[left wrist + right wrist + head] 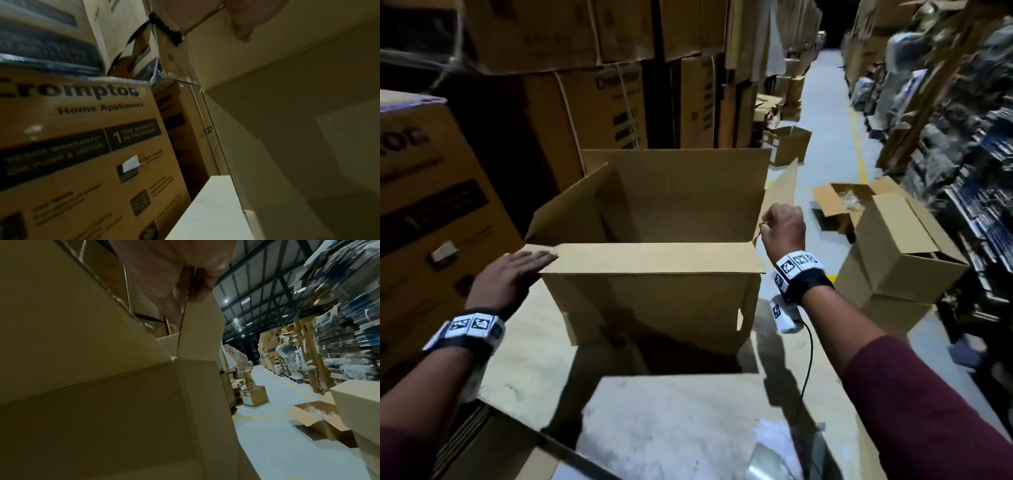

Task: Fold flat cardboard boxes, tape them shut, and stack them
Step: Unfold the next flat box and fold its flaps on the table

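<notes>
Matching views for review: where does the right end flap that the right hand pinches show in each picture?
Head: flap right of centre, beside the right hand.
Left wrist: not in it.
Right wrist: flap upper centre, pinched by the fingers.
Shared landmark: the open box, in all three.

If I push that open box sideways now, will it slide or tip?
Probably slide: the open box looks empty, so light. Its walls may flex, since the flaps are untaped. The right hand pinching the side flap could bend it.
</notes>
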